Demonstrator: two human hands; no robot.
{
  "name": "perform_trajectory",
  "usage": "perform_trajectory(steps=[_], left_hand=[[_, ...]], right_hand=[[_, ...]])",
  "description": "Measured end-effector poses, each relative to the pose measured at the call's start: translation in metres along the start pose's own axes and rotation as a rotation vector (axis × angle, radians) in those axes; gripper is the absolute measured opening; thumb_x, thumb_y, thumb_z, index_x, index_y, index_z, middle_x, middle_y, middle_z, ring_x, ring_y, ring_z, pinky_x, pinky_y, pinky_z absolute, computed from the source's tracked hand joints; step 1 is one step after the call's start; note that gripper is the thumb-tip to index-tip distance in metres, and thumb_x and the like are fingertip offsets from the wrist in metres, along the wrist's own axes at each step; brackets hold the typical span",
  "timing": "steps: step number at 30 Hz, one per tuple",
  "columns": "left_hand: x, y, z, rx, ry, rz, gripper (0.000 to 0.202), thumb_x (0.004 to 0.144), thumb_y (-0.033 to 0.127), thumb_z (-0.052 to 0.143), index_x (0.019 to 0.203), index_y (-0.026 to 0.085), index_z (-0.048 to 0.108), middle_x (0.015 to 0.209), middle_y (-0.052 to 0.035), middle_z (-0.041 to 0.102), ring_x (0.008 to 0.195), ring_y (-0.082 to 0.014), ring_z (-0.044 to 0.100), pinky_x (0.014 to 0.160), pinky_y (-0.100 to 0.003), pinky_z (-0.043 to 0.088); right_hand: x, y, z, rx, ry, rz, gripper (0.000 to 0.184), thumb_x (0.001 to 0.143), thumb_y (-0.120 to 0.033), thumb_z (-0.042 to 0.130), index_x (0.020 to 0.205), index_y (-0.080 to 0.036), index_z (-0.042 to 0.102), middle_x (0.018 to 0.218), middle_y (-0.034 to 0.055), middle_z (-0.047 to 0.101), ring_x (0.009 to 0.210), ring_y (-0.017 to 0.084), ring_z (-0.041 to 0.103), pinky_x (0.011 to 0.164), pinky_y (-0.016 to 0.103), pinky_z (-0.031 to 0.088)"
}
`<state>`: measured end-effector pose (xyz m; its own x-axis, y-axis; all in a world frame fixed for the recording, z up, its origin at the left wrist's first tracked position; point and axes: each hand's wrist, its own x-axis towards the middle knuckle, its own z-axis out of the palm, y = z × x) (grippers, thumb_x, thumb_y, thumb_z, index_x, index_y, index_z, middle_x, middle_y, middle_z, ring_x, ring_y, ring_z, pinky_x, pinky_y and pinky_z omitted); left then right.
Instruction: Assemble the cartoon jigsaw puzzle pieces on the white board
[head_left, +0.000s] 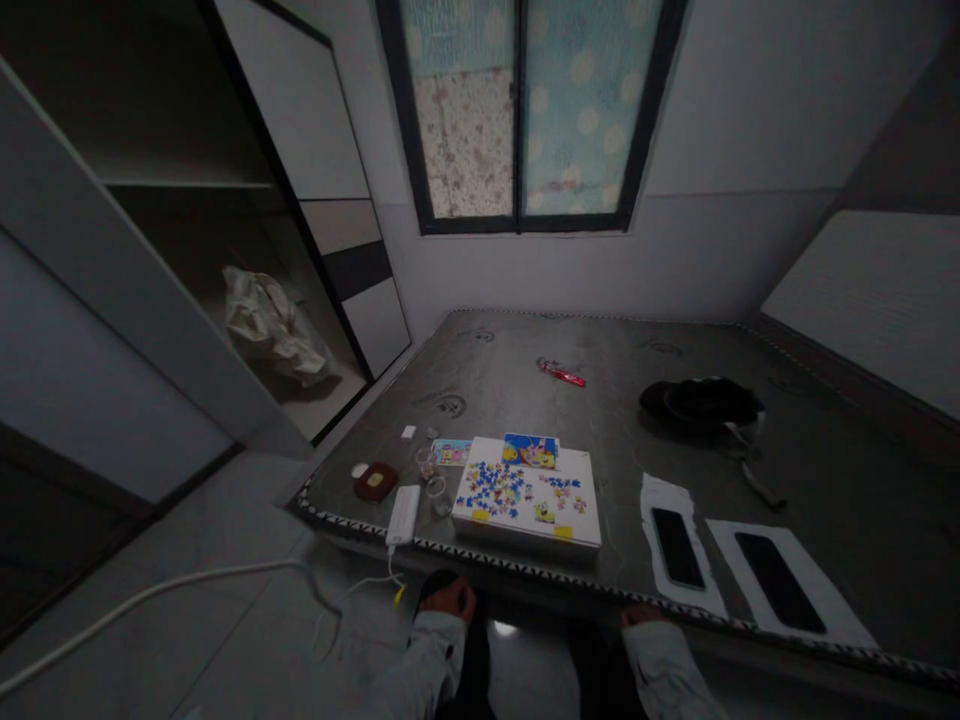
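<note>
Holding loose pieces (495, 490), the puzzle board (583, 475) sits mid-frame; bottom centre, our left hand (450, 600) and right hand (640, 614) are too dark, so we cannot tell their grips.

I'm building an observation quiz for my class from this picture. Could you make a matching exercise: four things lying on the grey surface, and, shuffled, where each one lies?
Things
1. puzzle board
2. red item
3. phone nearest the board
4. white block

Places
A. on a white sheet, right of the board
B. alone, far back in the middle
C. at the near edge, a thin cable hanging from it
D. near the front edge, loose blue pieces on top

Pairs: 1-D, 2-B, 3-A, 4-C
</note>
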<state>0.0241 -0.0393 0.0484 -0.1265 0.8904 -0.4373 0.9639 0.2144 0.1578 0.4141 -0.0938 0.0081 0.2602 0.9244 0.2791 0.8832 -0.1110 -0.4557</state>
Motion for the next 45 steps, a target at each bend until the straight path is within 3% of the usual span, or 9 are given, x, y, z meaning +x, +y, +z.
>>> perform_trajectory(steps=[10, 16, 24, 30, 39, 45], left_hand=[[-0.017, 0.007, -0.011, -0.021, 0.045, 0.007, 0.035, 0.111, 0.037, 0.045, 0.118, 0.032, 0.079, 0.122, -0.0029, 0.085, 0.116, -0.022, 0.078, 0.089, -0.029, 0.049], [-0.02, 0.01, -0.019, -0.02, 0.019, -0.004, 0.037, 0.111, 0.037, 0.044, 0.119, 0.031, 0.079, 0.123, -0.0043, 0.086, 0.116, -0.0232, 0.078, 0.088, -0.031, 0.049], [-0.013, 0.006, -0.007, 0.013, 0.045, -0.011, 0.037, 0.112, 0.037, 0.045, 0.124, 0.031, 0.08, 0.119, -0.0038, 0.086, 0.114, -0.0216, 0.079, 0.086, -0.029, 0.05], [-0.009, 0.007, -0.003, -0.037, 0.035, -0.001, 0.036, 0.113, 0.038, 0.044, 0.119, 0.03, 0.08, 0.121, -0.0049, 0.086, 0.111, -0.0211, 0.078, 0.085, -0.029, 0.048], [-0.009, 0.009, -0.003, -0.021, 0.035, 0.008, 0.035, 0.111, 0.037, 0.048, 0.123, 0.029, 0.08, 0.125, -0.0051, 0.085, 0.115, -0.0239, 0.078, 0.085, -0.03, 0.048], [-0.008, 0.009, -0.002, -0.027, 0.034, 0.034, 0.039, 0.112, 0.035, 0.044, 0.124, 0.027, 0.08, 0.124, -0.0066, 0.086, 0.114, -0.023, 0.079, 0.084, -0.03, 0.048]], right_hand=[[-0.004, 0.005, 0.005, -0.02, 0.015, -0.021, 0.035, 0.086, -0.028, 0.052, 0.054, -0.028, 0.066, 0.068, 0.0076, 0.067, 0.074, 0.032, 0.075, 0.074, 0.047, 0.056], [-0.007, 0.011, 0.001, -0.075, 0.025, -0.04, 0.037, 0.087, -0.025, 0.05, 0.057, -0.03, 0.071, 0.069, 0.0039, 0.067, 0.077, 0.031, 0.076, 0.078, 0.047, 0.056], [-0.008, 0.025, 0.008, -0.165, -0.018, -0.035, 0.04, 0.09, -0.024, 0.048, 0.061, -0.028, 0.074, 0.078, 0.0127, 0.076, 0.083, 0.035, 0.078, 0.074, 0.047, 0.058], [-0.008, 0.037, 0.014, -0.204, -0.069, -0.016, 0.033, 0.089, -0.027, 0.053, 0.061, -0.03, 0.07, 0.077, 0.0101, 0.077, 0.08, 0.031, 0.077, 0.074, 0.041, 0.06], [-0.013, 0.057, 0.023, -0.245, -0.111, -0.042, 0.034, 0.091, -0.027, 0.052, 0.065, -0.032, 0.074, 0.079, 0.0077, 0.077, 0.082, 0.031, 0.079, 0.074, 0.044, 0.059], [-0.014, 0.062, 0.026, -0.235, -0.097, -0.071, 0.039, 0.09, -0.024, 0.048, 0.066, -0.03, 0.078, 0.081, 0.0129, 0.078, 0.083, 0.036, 0.079, 0.075, 0.048, 0.059]])
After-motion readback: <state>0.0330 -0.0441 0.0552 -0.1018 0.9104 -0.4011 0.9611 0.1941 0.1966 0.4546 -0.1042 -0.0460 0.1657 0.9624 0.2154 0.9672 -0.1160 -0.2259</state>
